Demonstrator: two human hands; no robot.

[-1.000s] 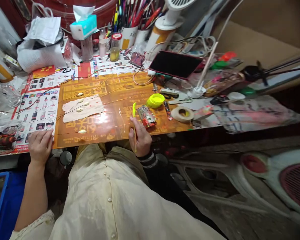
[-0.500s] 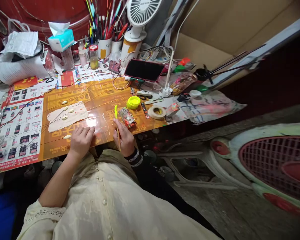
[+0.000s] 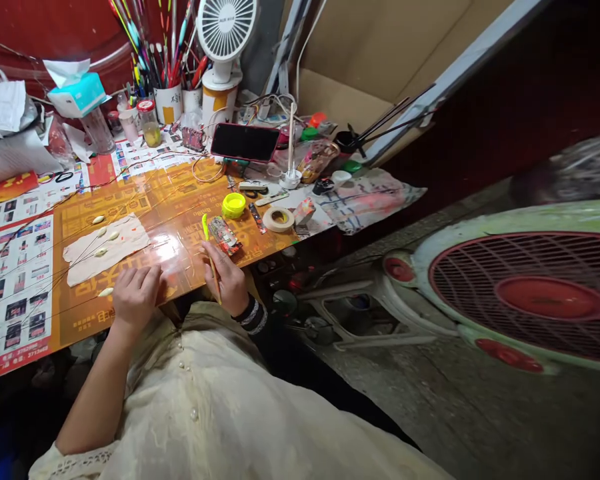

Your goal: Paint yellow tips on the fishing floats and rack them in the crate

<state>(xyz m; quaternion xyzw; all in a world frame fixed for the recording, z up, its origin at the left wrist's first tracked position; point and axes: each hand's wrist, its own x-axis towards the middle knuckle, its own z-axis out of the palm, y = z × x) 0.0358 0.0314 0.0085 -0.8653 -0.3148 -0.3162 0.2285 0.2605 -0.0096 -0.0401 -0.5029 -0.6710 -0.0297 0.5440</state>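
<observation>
Left hand (image 3: 136,293) has slid rightward along the near edge of the table (image 3: 185,193), fingers curled, can't tell on what, so it's probably idle while the right hand (image 3: 227,280) pinches a yellow-tipped brush (image 3: 206,230) over that edge, short of the yellow pot (image 3: 233,206).

The loose top (image 3: 240,417) is cream with paler blotches, and small, round, pearly buttons (image 3: 194,415) run down its front. The left sleeve (image 3: 55,460) ends in openwork trim (image 3: 86,461). The right sleeve (image 3: 313,370) is long and black, its snug cuff (image 3: 256,316) banded in grey and black.
</observation>
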